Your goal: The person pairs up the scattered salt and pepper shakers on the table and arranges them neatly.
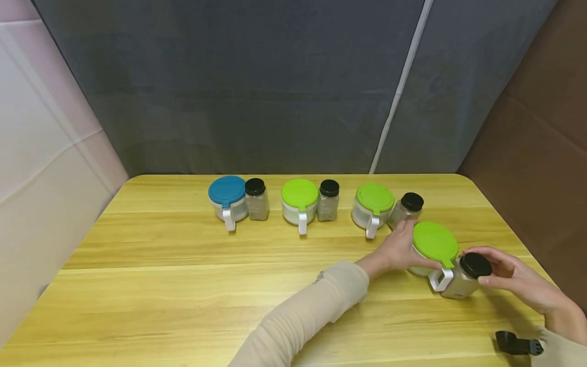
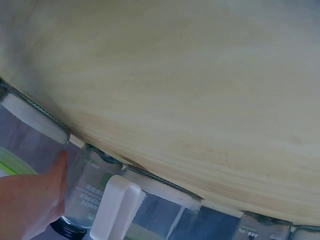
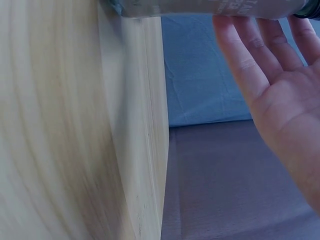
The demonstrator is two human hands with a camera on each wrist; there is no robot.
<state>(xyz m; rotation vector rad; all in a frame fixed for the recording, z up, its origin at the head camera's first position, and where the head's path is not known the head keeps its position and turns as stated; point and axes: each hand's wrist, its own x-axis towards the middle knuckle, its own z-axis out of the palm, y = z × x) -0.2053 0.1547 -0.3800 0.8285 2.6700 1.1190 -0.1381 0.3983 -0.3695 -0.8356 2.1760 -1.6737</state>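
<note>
At the right of the table, my left hand (image 1: pixel 400 251) grips a round seasoning jar with a green lid (image 1: pixel 434 241) and a white handle, thumb on its near side. Right beside that jar, my right hand (image 1: pixel 523 279) holds a square spice bottle with a black cap (image 1: pixel 475 265) between thumb and fingers. The bottle looks slightly tilted and close to the jar's handle. In the right wrist view, fingers (image 3: pixel 250 47) reach the bottle's side (image 3: pixel 200 7). The left wrist view shows the hand (image 2: pixel 30 205) by a clear jar (image 2: pixel 35 122).
Along the back stand a blue-lidded jar (image 1: pixel 228 191) and two green-lidded jars (image 1: pixel 299 193) (image 1: pixel 374 199), each with a black-capped bottle (image 1: pixel 258 204) at its right. A black strap piece (image 1: pixel 515 344) is by the right sleeve. A dark curtain (image 1: pixel 252 92) hangs behind the wooden table (image 1: pixel 183 295).
</note>
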